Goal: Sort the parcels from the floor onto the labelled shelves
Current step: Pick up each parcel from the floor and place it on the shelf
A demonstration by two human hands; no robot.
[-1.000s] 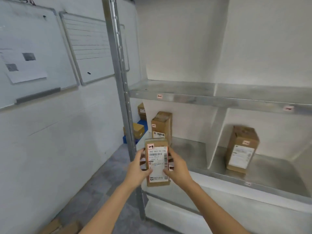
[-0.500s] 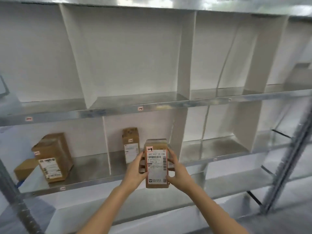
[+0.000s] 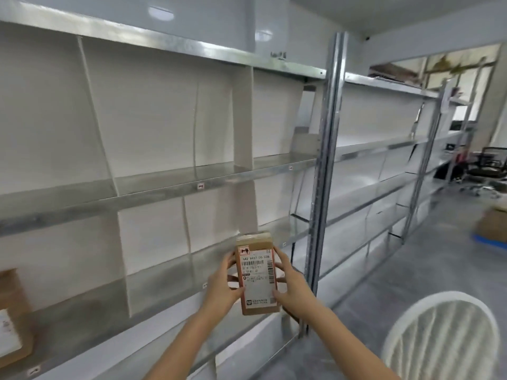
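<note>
I hold a small brown cardboard parcel (image 3: 257,275) upright in front of me, its white shipping label with a barcode facing me and a small red-edged tag at its top left. My left hand (image 3: 222,287) grips its left side and my right hand (image 3: 290,287) its right side. Behind it runs a metal shelf rack (image 3: 175,185) with white dividers and small labels on the shelf edges. The bays straight ahead hold nothing. Another brown parcel (image 3: 12,319) stands on the lower shelf at the far left edge.
A steel upright post (image 3: 325,174) stands just right of the parcel, with more shelving (image 3: 384,165) beyond it. A white plastic chair back (image 3: 441,338) is at the bottom right. A cardboard box on a blue mat (image 3: 492,226) and black office chairs (image 3: 485,165) sit far right.
The view has swung right along the rack: the bays with stored parcels slid off to the left, and the post, chair and room end came into sight. Both hands keep the same hold.
</note>
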